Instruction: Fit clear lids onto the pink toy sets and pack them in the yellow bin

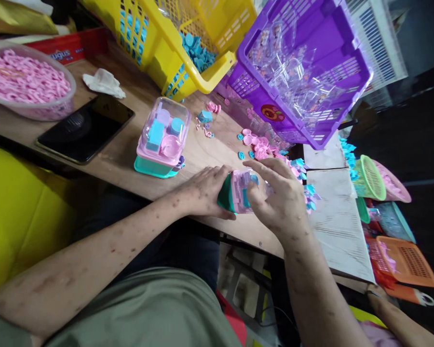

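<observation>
A wooden bench [123, 154] runs across the scene, crowded at its far side. Far right, a purple basket [321, 96] tilts toward the viewer, full of clear plastic pieces. Left of it a yellow basket [166, 53] holds blue parts. At far left stands a clear tub [29, 108] of pink rings, with a dark tablet [87, 127] lying flat just near of it and a crumpled white tissue [104, 83] beside. At the right, past the bench edge, small green, pink and orange baskets [401, 255] cluster.

A finished toy box [162, 140], teal base under a clear pink-rimmed lid, sits on the bench at centre. Loose pink and blue pieces [260, 144] lie scattered to its right.

At the near edge of the bench, both hands meet on a second small toy box [237, 193], tipped on its side. The left hand [206, 190] wraps its teal base, fingers curled. The right hand [282, 197] pinches the clear pink lid end, thumb against it.
</observation>
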